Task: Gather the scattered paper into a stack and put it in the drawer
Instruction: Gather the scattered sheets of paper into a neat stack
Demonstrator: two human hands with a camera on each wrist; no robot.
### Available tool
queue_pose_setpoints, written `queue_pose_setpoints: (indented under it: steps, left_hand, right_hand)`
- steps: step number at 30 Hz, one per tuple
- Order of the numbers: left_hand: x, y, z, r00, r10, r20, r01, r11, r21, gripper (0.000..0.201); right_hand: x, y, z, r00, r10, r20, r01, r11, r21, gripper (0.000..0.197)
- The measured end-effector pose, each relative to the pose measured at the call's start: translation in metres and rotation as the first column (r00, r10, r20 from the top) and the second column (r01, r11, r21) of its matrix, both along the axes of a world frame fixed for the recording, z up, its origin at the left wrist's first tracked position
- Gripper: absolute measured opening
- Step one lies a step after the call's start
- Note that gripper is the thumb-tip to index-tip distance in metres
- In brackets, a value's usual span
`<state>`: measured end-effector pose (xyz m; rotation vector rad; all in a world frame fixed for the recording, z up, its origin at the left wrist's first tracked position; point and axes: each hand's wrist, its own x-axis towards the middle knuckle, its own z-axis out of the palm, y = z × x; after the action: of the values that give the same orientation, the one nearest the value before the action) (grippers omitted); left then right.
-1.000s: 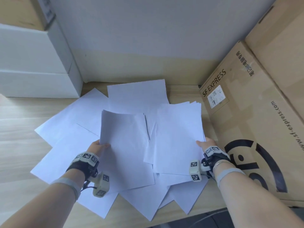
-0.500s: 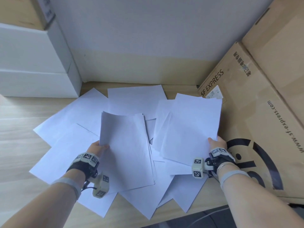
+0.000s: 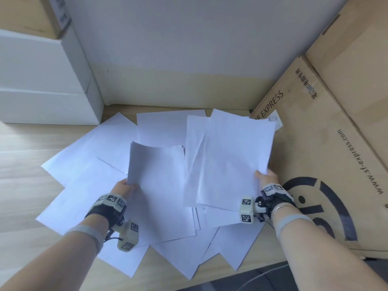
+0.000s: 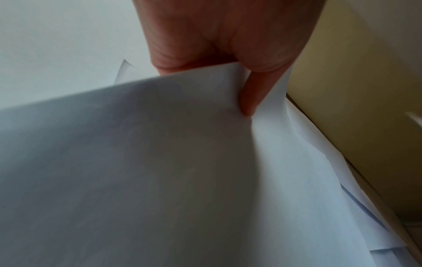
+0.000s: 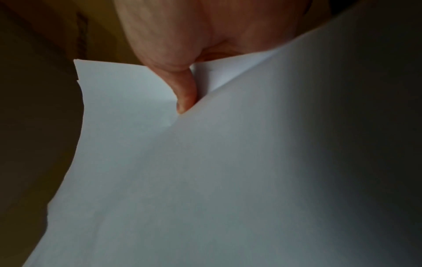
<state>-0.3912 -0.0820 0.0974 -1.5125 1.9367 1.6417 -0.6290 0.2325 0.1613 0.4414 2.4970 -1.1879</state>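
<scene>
White paper sheets (image 3: pixel 88 156) lie scattered over a light wooden table (image 3: pixel 19 164). My left hand (image 3: pixel 126 186) pinches the left edge of a small bundle of sheets (image 3: pixel 159 185) held up in the middle; in the left wrist view that hand (image 4: pixel 219 59) has its thumb on top of the bundle (image 4: pixel 137 162). My right hand (image 3: pixel 265 177) pinches the right edge of a second bundle (image 3: pixel 233 160), raised and tilted toward the cardboard box. The right wrist view shows the thumb of this hand (image 5: pixel 185 72) pressed on those sheets (image 5: pixel 205 180). No drawer is in view.
A large brown cardboard box (image 3: pixel 327 160) printed with a courier logo stands along the right, close to my right hand. White boxes (image 3: pixel 42 80) are stacked at the back left. A pale wall (image 3: pixel 178 49) closes the back. The table's front edge (image 3: pixel 168 284) runs just below the lowest sheets.
My right hand has lifted its bundle and carried it right and back, so it now overlaps the cardboard box's label. The left hand and its bundle have barely moved.
</scene>
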Motion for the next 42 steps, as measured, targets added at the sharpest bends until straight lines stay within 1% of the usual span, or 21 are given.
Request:
queue_pose_setpoints:
  steps: [2,4,6,8,10,13,14,15,18,20,23,25,26,29,31,34,36,39,41,42]
  left_hand:
    - [-0.001,0.000,0.001,1.000,0.016,-0.004,-0.016,1.000,0.000,0.008]
    - [-0.001,0.002,0.003,1.000,0.029,-0.008,-0.029,0.999,0.018,0.010]
    - [0.000,0.004,0.004,0.998,0.055,-0.030,-0.052,0.996,0.073,0.019]
    - [-0.001,0.005,0.004,0.995,0.095,-0.042,-0.090,0.991,0.103,0.032]
    - [-0.003,0.006,0.004,0.995,0.095,-0.023,-0.093,0.993,0.078,0.041]
    - [-0.005,0.010,0.003,0.998,0.069,-0.007,-0.068,0.996,0.058,0.048]
    - [-0.005,0.011,0.004,0.998,0.058,0.001,-0.058,0.997,0.043,0.049]
    - [-0.005,0.012,0.004,0.999,0.045,0.012,-0.046,0.998,0.033,0.049]
    - [-0.004,0.014,0.005,0.999,0.036,0.023,-0.036,0.999,0.029,0.052]
    - [-0.004,0.015,0.005,0.999,0.040,0.026,-0.041,0.999,0.027,0.053]
    - [-0.007,0.018,0.006,0.998,0.049,0.033,-0.049,0.999,0.018,0.050]
    - [-0.007,0.019,0.007,0.998,0.062,0.034,-0.063,0.998,0.024,0.047]
    - [-0.007,0.018,0.005,0.997,0.076,0.031,-0.077,0.996,0.034,0.049]
    - [-0.003,0.017,0.000,0.992,0.127,0.001,-0.127,0.988,0.088,0.044]
    - [-0.001,0.017,-0.001,0.990,0.144,-0.012,-0.141,0.982,0.122,0.044]
    - [0.002,0.017,-0.001,0.986,0.157,-0.049,-0.150,0.982,0.119,0.042]
    - [0.007,0.013,-0.001,0.977,0.202,-0.060,-0.196,0.975,0.101,0.040]
    - [0.018,0.002,0.000,0.962,0.259,-0.086,-0.253,0.965,0.072,0.038]
    - [0.026,-0.006,0.000,0.955,0.280,-0.102,-0.273,0.959,0.071,0.038]
    - [0.028,-0.008,0.001,0.953,0.284,-0.105,-0.278,0.958,0.068,0.038]
  right_hand:
    - [0.008,-0.016,-0.009,0.997,0.067,0.047,-0.067,0.998,0.000,0.028]
    - [0.017,-0.033,-0.020,0.986,0.143,0.082,-0.144,0.990,0.003,0.030]
    - [0.029,-0.050,-0.027,0.962,0.245,0.125,-0.251,0.967,0.039,0.031]
    - [0.041,-0.065,-0.033,0.925,0.340,0.170,-0.358,0.929,0.090,0.030]
    - [0.052,-0.079,-0.039,0.887,0.400,0.231,-0.434,0.893,0.118,0.031]
    - [0.066,-0.103,-0.042,0.806,0.494,0.326,-0.554,0.823,0.125,0.037]
    - [0.070,-0.109,-0.044,0.793,0.510,0.333,-0.572,0.811,0.120,0.041]
    - [0.074,-0.116,-0.044,0.798,0.510,0.322,-0.567,0.816,0.113,0.047]
    - [0.083,-0.131,-0.045,0.865,0.459,0.204,-0.487,0.865,0.117,0.064]
    - [0.089,-0.139,-0.045,0.875,0.444,0.190,-0.472,0.871,0.138,0.065]
    - [0.099,-0.150,-0.044,0.821,0.503,0.272,-0.550,0.823,0.139,0.053]
    - [0.105,-0.155,-0.044,0.774,0.541,0.328,-0.602,0.790,0.116,0.050]
    - [0.105,-0.156,-0.045,0.769,0.545,0.335,-0.606,0.788,0.107,0.050]
    - [0.102,-0.154,-0.048,0.768,0.547,0.332,-0.602,0.794,0.085,0.054]
    - [0.100,-0.153,-0.047,0.762,0.548,0.346,-0.594,0.804,0.036,0.058]
    - [0.098,-0.151,-0.045,0.752,0.566,0.338,-0.607,0.794,0.019,0.062]
    - [0.094,-0.147,-0.046,0.767,0.569,0.298,-0.612,0.787,0.073,0.056]
    - [0.083,-0.137,-0.048,0.797,0.563,0.218,-0.601,0.774,0.197,0.029]
    - [0.078,-0.129,-0.050,0.783,0.580,0.225,-0.622,0.732,0.277,0.017]
    - [0.078,-0.125,-0.053,0.762,0.602,0.240,-0.648,0.703,0.293,0.017]
